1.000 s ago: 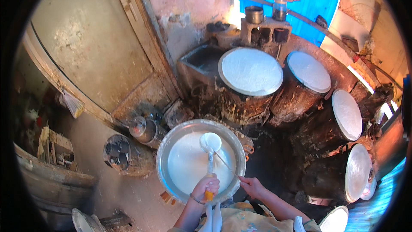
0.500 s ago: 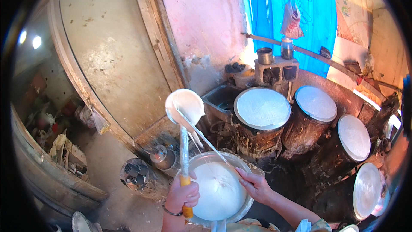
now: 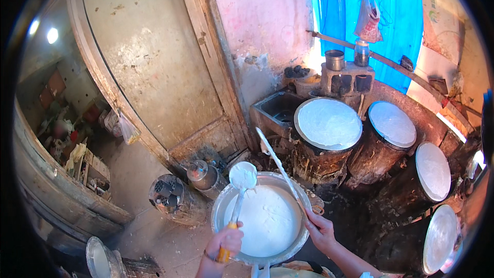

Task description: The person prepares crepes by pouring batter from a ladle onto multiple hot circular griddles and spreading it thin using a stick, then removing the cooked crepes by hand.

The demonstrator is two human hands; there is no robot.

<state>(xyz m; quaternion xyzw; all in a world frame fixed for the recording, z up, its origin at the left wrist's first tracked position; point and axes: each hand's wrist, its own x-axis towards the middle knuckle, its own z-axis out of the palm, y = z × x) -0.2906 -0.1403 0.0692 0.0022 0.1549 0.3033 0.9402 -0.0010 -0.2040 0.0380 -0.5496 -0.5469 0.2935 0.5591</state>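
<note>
My left hand [image 3: 225, 244] is closed round the yellow handle of a metal ladle [image 3: 243, 175]. White batter coats the ladle's bowl, which is above the far left rim of a large metal basin [image 3: 216, 210]. Thick white batter [image 3: 267, 221] fills much of the basin. In my right hand [image 3: 320, 230], at the basin's right side, is a long thin stick [image 3: 278, 162] smeared with white. It slants up and away to the left, its far end beyond the basin and apart from the ladle.
Several drum-shaped stoves curve round the right, topped by round griddles, among them a white-coated one [image 3: 329, 123] and a paler one [image 3: 440, 239]. A stone trough [image 3: 275, 113] stands behind. Left of the basin are a canister [image 3: 200, 174] and a bin of perforated briquettes [image 3: 170, 195].
My left hand has lowered the ladle to just above the basin's far rim. The stick in my right hand has come away from the ladle and now points up. The whole view has shifted slightly.
</note>
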